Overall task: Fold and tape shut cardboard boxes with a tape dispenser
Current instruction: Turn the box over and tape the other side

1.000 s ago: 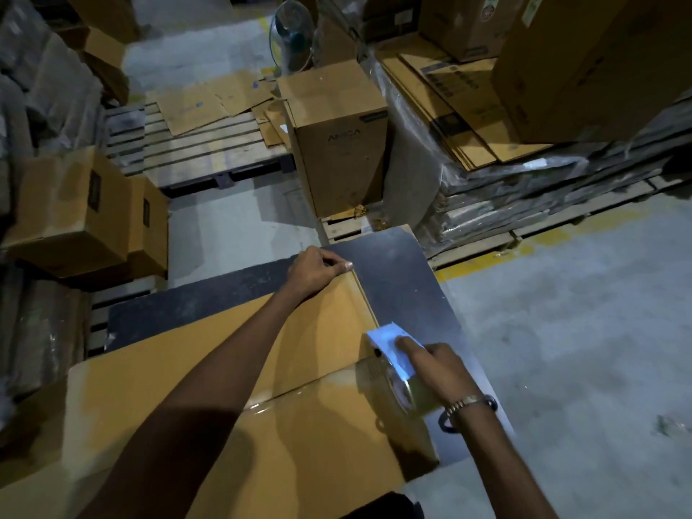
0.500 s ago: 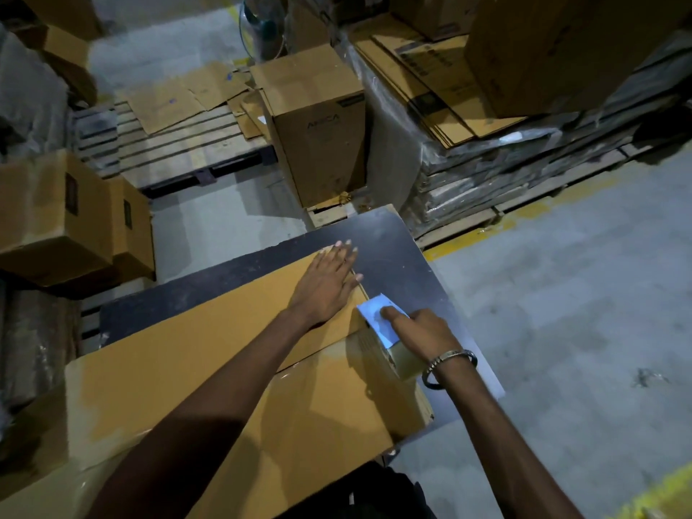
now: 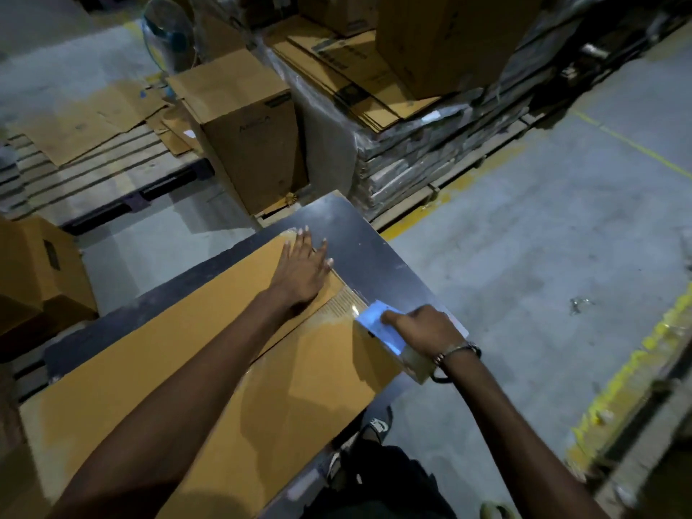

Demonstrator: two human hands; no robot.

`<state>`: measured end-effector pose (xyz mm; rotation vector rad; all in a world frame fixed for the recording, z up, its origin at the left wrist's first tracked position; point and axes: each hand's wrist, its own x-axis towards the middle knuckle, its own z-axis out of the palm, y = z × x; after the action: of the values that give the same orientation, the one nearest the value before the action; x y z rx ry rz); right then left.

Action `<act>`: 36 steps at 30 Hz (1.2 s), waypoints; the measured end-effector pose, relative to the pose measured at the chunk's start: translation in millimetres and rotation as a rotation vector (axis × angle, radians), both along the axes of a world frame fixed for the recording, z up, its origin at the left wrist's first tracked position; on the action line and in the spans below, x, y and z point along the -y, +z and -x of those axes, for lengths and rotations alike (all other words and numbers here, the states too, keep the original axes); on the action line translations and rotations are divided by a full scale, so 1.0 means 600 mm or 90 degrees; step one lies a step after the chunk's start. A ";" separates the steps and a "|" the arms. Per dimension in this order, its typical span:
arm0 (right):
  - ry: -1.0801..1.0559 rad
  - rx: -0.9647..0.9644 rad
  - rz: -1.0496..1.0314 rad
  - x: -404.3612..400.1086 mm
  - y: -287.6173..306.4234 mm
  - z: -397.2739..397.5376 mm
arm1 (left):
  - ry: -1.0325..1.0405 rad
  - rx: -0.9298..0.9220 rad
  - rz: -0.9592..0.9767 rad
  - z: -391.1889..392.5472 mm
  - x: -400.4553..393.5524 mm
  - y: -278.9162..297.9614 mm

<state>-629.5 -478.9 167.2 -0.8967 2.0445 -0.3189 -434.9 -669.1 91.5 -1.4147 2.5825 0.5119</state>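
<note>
Left hand [image 3: 301, 273]: fingers straight and spread, palm flat, pressing the far flap of the cardboard box [image 3: 209, 368] near its 1 o'clock corner. Fingertips reach the flap's edge; whether they overhang it, cannot tell.

Right hand [image 3: 419, 327]: fingers curled round the tape dispenser [image 3: 389, 333], forefinger laid along its pale blue top plate. The dispenser sits at the box's 3 o'clock end, right on the seam between the two top flaps. A glossy strip along the seam reads as tape already laid. Bracelet on the right wrist.

The box lies long across a dark table [image 3: 370, 249], taking most of the near half.

Judgement: the run of tape is at its end. To finish well, keep the left palm holding the flaps level and butted, carry the dispenser over the edge and down the end face, then tilt to cut against the blade. Rub the tail down, or it may lift.

Room: dim warehouse, grey concrete floor [image 3: 524, 237] with yellow painted lines. At 12 o'clock a tall sealed carton [image 3: 251, 144] beside a wooden pallet [image 3: 93, 181] strewn with flat cardboard. At 1 o'clock a wrapped stack of flattened cartons [image 3: 374, 88]. At 9 o'clock more made-up boxes [image 3: 37, 271]. A fan [image 3: 168, 35] stands at 11 o'clock.
</note>
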 end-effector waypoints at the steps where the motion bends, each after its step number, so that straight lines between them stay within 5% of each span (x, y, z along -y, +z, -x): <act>1: -0.005 -0.004 0.005 -0.001 -0.002 -0.004 | -0.040 -0.005 -0.019 0.012 -0.024 0.002; 4: -0.012 -0.005 0.021 -0.005 0.002 -0.017 | -0.155 -0.009 -0.062 0.041 -0.081 -0.009; 24: -0.155 0.078 0.027 -0.208 -0.045 0.063 | -0.137 0.031 0.012 0.053 -0.099 -0.025; 30: -0.160 0.092 0.023 -0.202 -0.049 0.064 | -0.297 0.025 0.033 0.139 -0.198 -0.019; 36: -0.131 0.106 0.043 -0.240 -0.044 0.067 | -0.222 0.006 0.136 0.150 -0.209 -0.056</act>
<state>-669.6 -335.0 140.6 -0.6766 1.9822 -0.5598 -525.1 -543.6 57.8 -0.9750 2.8582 0.1823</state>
